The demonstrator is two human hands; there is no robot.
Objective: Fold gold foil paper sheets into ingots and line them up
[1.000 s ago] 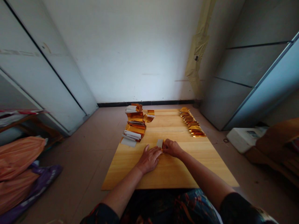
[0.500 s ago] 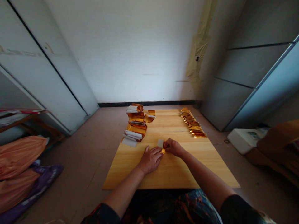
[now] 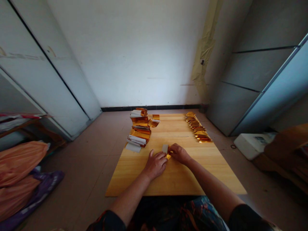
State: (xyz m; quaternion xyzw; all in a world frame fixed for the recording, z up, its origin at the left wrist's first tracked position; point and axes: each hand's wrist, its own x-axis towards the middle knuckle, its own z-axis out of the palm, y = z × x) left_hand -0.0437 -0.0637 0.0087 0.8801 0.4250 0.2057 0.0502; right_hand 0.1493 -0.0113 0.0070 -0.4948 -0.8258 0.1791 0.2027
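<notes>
A small sheet of gold foil paper (image 3: 166, 150) with a pale back lies on the wooden board (image 3: 178, 179) between my hands. My left hand (image 3: 155, 164) rests on the board with its fingers curled down onto the paper's left edge. My right hand (image 3: 178, 153) is closed in a pinch on the paper's right side. A messy pile of gold and white paper sheets (image 3: 139, 130) lies at the board's far left. A row of several folded gold pieces (image 3: 198, 131) runs along the far right.
The board sits low on a tiled floor. Orange and purple bags (image 3: 21, 173) lie at the left. A white box (image 3: 251, 144) and wooden furniture (image 3: 284, 150) stand at the right. Grey cabinet panels flank a white wall.
Both hands stay on the small paper; my left fingers have shifted slightly along its edge and a bit more gold shows beneath them.
</notes>
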